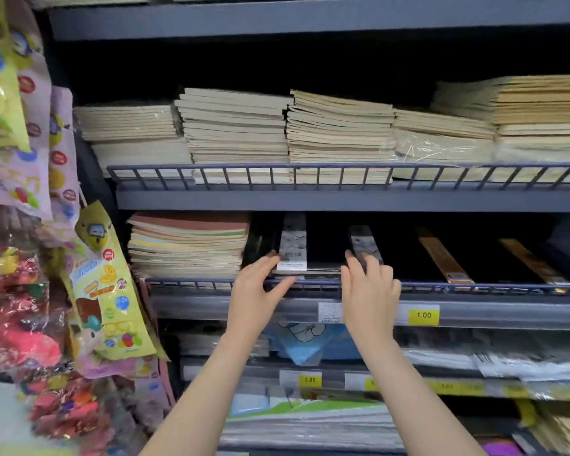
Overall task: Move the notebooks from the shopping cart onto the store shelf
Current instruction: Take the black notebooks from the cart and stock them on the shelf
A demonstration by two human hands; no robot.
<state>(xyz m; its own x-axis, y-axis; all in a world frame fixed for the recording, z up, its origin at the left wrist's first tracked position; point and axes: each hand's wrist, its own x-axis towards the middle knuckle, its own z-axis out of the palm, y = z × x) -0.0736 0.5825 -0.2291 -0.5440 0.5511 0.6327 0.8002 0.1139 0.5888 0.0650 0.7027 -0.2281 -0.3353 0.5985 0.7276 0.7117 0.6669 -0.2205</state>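
Observation:
A stack of black notebooks with a white barcode band lies on the middle shelf behind its low wire rail. My left hand touches the stack's left front corner, fingers spread over the rail. My right hand presses against the stack's right side, fingers extended into the shelf. Both hands flank the stack. More black notebooks with orange bands lie to the right on the same shelf. The shopping cart is out of view.
A pile of pastel notebooks sits left of the black stack. Beige notebook stacks fill the shelf above. Hanging snack and toy packets crowd the left. Yellow price tags line the shelf edges; wrapped goods fill the shelves below.

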